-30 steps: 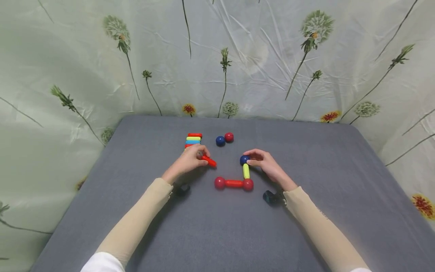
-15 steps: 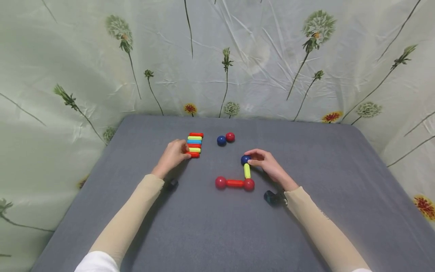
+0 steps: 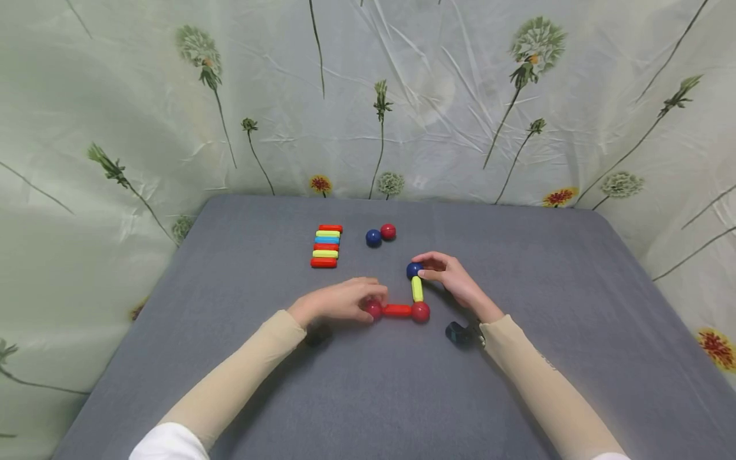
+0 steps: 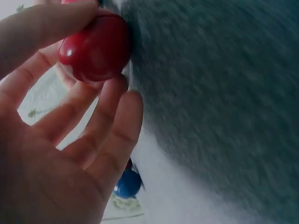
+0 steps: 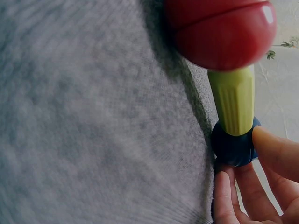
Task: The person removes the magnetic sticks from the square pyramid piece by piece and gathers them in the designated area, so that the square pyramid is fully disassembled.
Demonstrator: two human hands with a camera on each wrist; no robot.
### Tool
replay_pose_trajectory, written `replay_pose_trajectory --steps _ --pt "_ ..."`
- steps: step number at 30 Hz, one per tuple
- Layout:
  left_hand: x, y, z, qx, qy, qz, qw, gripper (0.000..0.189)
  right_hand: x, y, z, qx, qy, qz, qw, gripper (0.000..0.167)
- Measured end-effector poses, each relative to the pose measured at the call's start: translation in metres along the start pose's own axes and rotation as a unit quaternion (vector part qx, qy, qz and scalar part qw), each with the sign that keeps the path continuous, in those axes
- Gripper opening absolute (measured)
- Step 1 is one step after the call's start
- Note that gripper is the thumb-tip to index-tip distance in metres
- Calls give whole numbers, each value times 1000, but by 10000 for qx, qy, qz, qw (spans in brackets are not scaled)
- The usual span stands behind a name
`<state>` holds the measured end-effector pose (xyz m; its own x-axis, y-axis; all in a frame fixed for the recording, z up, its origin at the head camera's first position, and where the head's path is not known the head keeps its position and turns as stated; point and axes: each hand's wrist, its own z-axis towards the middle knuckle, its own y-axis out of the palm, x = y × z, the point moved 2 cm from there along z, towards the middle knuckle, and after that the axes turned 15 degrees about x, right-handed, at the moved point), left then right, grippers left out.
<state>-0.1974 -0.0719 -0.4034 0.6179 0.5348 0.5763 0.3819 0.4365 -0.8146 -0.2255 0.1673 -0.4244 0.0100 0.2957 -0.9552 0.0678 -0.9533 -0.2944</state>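
Note:
On the grey table, a red rod [image 3: 397, 310] joins a red ball [image 3: 375, 312] on the left to another red ball [image 3: 421, 312] at the corner. From that corner a yellow-green rod [image 3: 417, 289] runs away from me to a dark blue ball [image 3: 413, 270]. My left hand [image 3: 344, 299] holds the left red ball, partly covering it; in the left wrist view the thumb lies over the ball [image 4: 96, 49] with fingers behind it. My right hand [image 3: 452, 280] pinches the dark blue ball between thumb and fingers, as the right wrist view also shows.
Several red, yellow and blue rods [image 3: 326, 246] lie in a row at the back left. Beside them, a loose blue ball [image 3: 373, 238] touches a loose red ball [image 3: 388, 232]. A flower-patterned curtain [image 3: 437, 128] hangs behind the table.
My left hand first held a loose red rod, then set it at the near end of the row. Now it has come right to the left red ball. The right hand stays put.

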Motion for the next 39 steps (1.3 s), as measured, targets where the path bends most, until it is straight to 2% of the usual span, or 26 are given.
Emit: replay_pose_trajectory --steps 2,4,7,9,12,14,17,23,27,31,33,35,37,39 --pt "3 1 3 133 48 175 9997 21 0 0 -1 -18 -33 -9 10000 31" --pt "4 -1 5 328 11 120 9994 20 0 0 -1 -30 -65 -7 10000 32" --pt "-1 -7 13 996 -246 -234 9945 21 0 0 0 -28 -77 0 10000 31" --pt "-8 -10 22 1608 -529 -514 9842 25 1 0 0 -13 -47 4 10000 31" --pt "-19 -11 37 2389 -1064 -801 9619 28 2 0 1 -8 -26 -13 10000 30" --pt "-26 -9 47 2669 -1293 -887 9509 27 2 0 0 -24 -32 -16 10000 31" --pt "-32 -8 60 2815 -1518 -792 9442 26 2 1 0 -46 -51 32 10000 31" --pt "-37 -7 76 2685 -1704 -337 9475 27 1 0 -1 -53 -72 86 9999 33" --pt "-37 -9 77 2620 -1693 -176 9499 30 1 0 0 -54 -102 85 9999 33" --pt "-31 -13 69 2778 -1418 16 9501 32 0 1 0 -63 -103 77 9999 32" --pt "-26 -14 61 2712 -1117 -16 9560 28 0 1 1 -60 -81 77 9999 31" --pt "-18 -12 53 2313 -637 -254 9705 24 0 0 0 -48 -73 72 9999 31" --pt "-8 -6 44 1514 -280 -637 9860 23 0 0 0 -39 -78 85 9999 30" --pt "1 3 36 646 -40 -834 9944 26 -1 1 0 -20 -62 115 9999 30"
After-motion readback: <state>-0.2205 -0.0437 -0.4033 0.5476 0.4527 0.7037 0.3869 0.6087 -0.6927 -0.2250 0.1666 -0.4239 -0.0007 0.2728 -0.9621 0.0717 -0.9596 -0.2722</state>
